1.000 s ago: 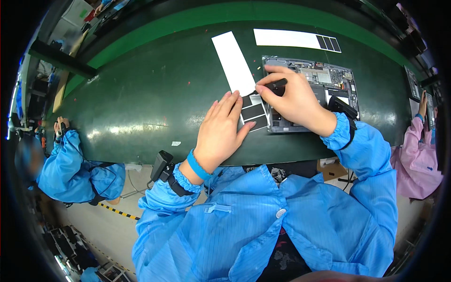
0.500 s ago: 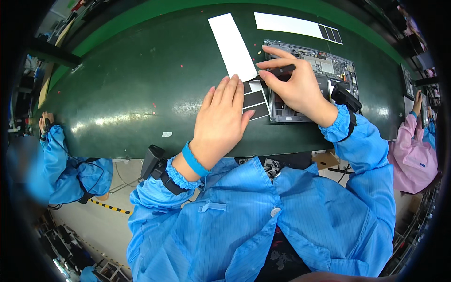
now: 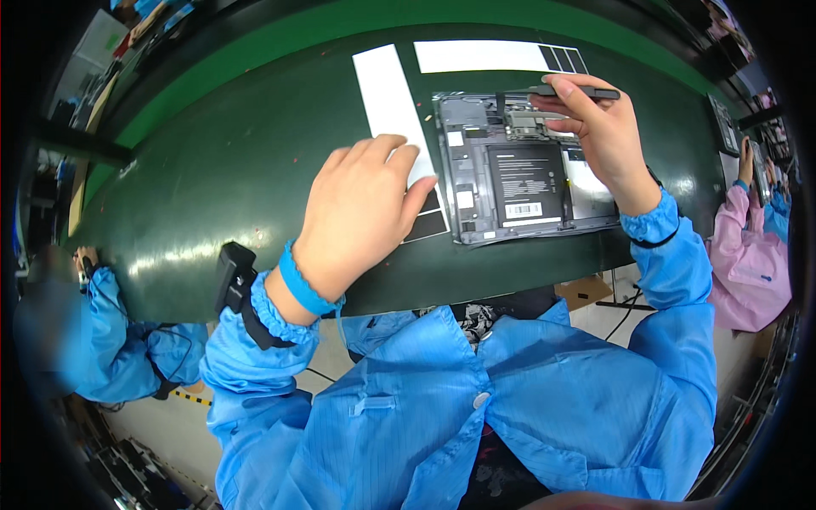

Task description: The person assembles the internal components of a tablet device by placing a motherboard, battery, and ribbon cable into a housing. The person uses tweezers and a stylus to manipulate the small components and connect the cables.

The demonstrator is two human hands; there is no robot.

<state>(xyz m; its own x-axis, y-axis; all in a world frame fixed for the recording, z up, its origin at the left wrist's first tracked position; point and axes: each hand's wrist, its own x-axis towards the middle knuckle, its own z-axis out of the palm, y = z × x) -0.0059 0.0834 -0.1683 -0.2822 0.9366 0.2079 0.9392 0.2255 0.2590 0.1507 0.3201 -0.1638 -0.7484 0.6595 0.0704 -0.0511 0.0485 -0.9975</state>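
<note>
Left hand (image 3: 361, 195): centre-left of frame, palm down, back of hand to camera, forearm angled up-right from lower left. Fingers bent and bunched, thumb spread off to the right, gap between thumb and index; nothing visible in the grip. It covers part of a white strip with black patches (image 3: 389, 93), upper centre; can't tell if fingertips touch it. Right hand (image 3: 599, 127): upper right, wrist raised, forearm near vertical, thumb and fingers pinching a slim black tool (image 3: 578, 91) held roughly level, tip pointing left. Tool sits over the top part of an uncovered electronics chassis (image 3: 466, 178), right of centre, black battery (image 3: 524, 183) exposed. Second white strip (image 3: 476, 57) lies above the chassis, on the green table (image 3: 212, 195).
</note>
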